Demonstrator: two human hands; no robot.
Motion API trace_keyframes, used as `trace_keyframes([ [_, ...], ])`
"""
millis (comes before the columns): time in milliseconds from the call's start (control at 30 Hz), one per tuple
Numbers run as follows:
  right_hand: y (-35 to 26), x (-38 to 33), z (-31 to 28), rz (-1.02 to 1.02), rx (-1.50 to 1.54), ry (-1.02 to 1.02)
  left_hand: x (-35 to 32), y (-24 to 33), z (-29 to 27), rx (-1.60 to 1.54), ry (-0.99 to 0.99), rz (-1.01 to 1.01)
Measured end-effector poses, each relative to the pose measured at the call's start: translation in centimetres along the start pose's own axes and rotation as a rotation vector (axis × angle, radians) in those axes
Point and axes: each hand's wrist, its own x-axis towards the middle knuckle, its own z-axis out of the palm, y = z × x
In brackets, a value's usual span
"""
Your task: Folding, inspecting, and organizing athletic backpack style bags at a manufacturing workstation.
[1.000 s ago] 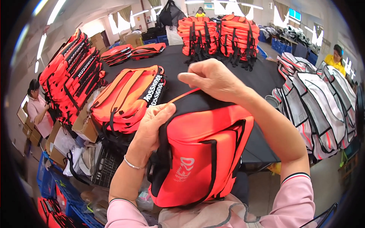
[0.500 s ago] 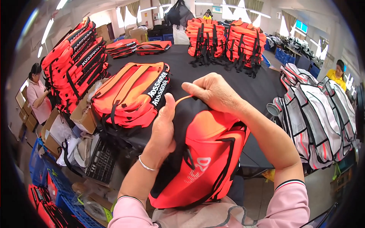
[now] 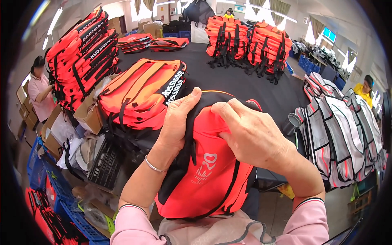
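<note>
A red and black backpack (image 3: 192, 194) with a white print stands upright at the table's near edge, leaning against my body. My left hand (image 3: 175, 122) holds its black edge on the left side, thumb pointing up and the other fingers hidden behind the fabric. Over the top of the red front panel, my right hand (image 3: 261, 136) has its fingers bent and pinching the cloth near the upper edge. A thin orange strip shows along the bag's top behind the hands. Just beyond my left hand lies a pile of orange backpacks (image 3: 141, 92).
The black table (image 3: 253, 96) bears two tall backpack stacks (image 3: 226, 38) at the back. Another tall stack (image 3: 83, 61) is at left, beside a cardboard box (image 3: 90, 116). White-grey bags (image 3: 339, 134) and a grey cup-like cylinder (image 3: 295, 120) are at right. Co-workers are on both sides.
My right hand has come down and toward me, from pulling the orange strip above the bag to the red panel. The left hand keeps its hold, and the bag's front has shifted slightly.
</note>
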Motion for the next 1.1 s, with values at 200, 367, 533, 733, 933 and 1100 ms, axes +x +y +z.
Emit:
trace_keyframes([
  [200, 0.9, 0.3, 2.1, -0.123, -0.342, -0.003, 0.2, 0.1, -0.6, 0.097, -0.004, -0.009],
  [367, 1.6, 0.8, 3.7, -0.361, -0.585, 0.23, 0.8, 3.0, 0.5, 0.262, -0.089, -0.139],
  [533, 1.6, 1.2, 3.3, -0.385, -0.646, 0.09, 2.3, 2.5, -1.7, 0.469, 0.011, -0.152],
  [733, 0.8, 0.7, 1.7, -0.499, -0.695, -0.012, 1.7, 1.2, -2.5, 0.474, 0.066, -0.001],
  [933, 0.4, -0.8, 1.8, -0.512, -0.78, -0.034, 1.4, -0.2, -3.4, 0.461, -0.007, -0.039],
  [1100, 3.2, 0.2, 1.3, -0.407, -0.609, 0.087, 2.8, 1.6, -3.8, 0.658, -0.067, 0.099],
])
